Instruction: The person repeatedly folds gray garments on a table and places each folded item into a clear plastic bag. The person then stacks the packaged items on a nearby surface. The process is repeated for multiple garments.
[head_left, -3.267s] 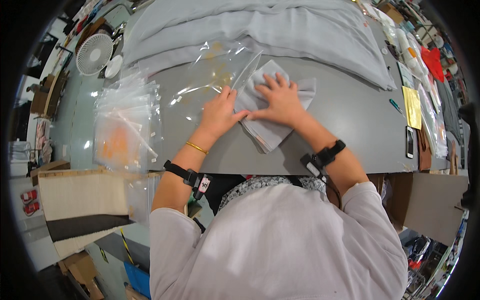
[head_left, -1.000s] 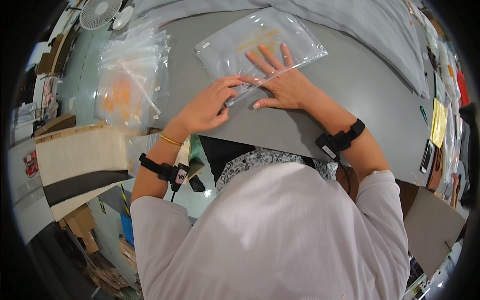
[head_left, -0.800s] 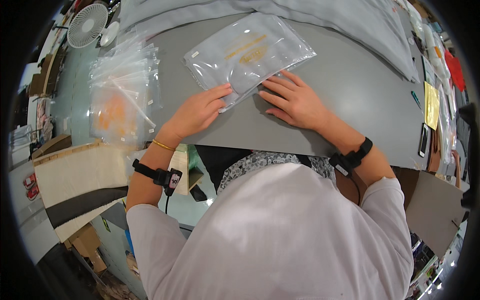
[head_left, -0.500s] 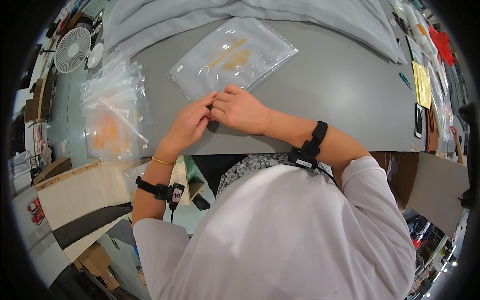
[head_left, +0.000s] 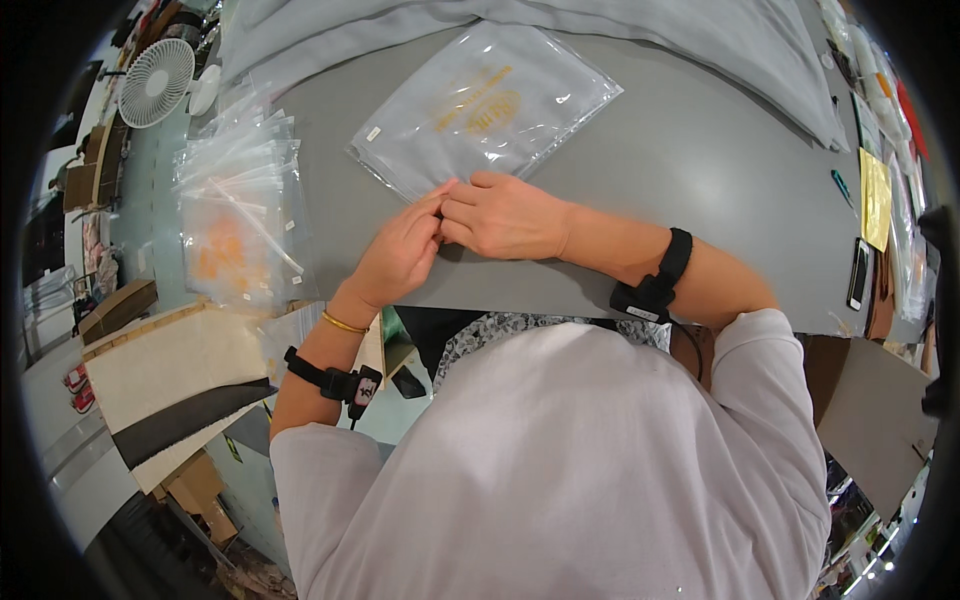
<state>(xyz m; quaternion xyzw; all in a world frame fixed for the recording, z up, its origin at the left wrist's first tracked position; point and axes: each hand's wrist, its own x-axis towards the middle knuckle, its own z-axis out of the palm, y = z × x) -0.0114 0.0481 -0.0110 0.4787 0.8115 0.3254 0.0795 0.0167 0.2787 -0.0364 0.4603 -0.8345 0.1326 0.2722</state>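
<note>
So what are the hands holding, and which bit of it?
A clear plastic bag: the left hand and right hand meet at its near corner, apparently pinching it there, though the grip itself is hidden.

Filled bag on the worktop, cloth behind it.
The cloth lies along the far edge; a bag stack lies at the left edge; a phone lies toward the near right corner.

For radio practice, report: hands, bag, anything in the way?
Left hand, right hand: together at near corner of clear bag, grip hidden. Grey cloth inside. Nothing seen blocking; bag stack apart, left.
</note>
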